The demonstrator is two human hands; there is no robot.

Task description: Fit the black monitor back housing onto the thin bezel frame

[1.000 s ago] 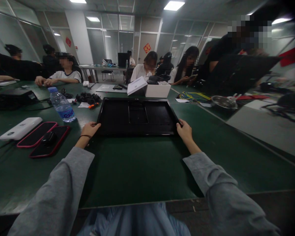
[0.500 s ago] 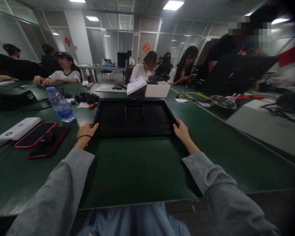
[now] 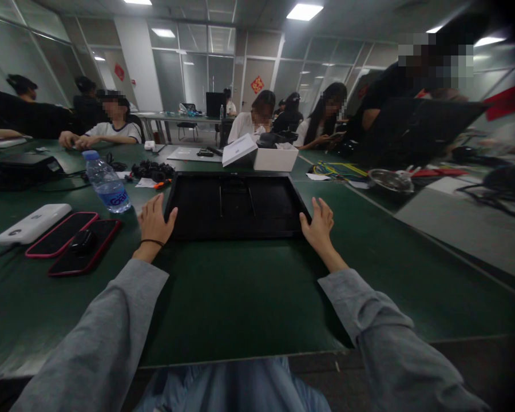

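Black tray (image 3: 197,209) lies on the green surface (image 3: 240,297), straight ahead of the seated person, long side toward them. It has a raised rim and a thin bracket-like outline in the middle. Both hands are at its short sides. Left hand (image 3: 154,222): grip loose, fingers spread and pointing up, thumb over the left rim. Right hand (image 3: 318,226): same thing, grip slack, fingers fanned outward, thumb by the right rim. From where I stand, I can't tell if the thumbs actually touch. Grey sleeves on both arms, dark band on the left wrist.

Just behind the tray, a white box (image 3: 274,159) with dark stuff in it, its white lid (image 3: 239,151) leaning at its left side. Left of the tray, a tangle of black cables (image 3: 152,171), then a water bottle (image 3: 109,186) with a blue cap. Nearer on the left, two red-edged phones (image 3: 105,236) side by side, a small black gadget (image 3: 83,241) on one, and a white power bank (image 3: 34,223) beside them. To the right, coloured cables (image 3: 339,169) and a metal bowl (image 3: 390,180). Other people sit beyond; a dark-clothed person (image 3: 381,94) leans in at far right.
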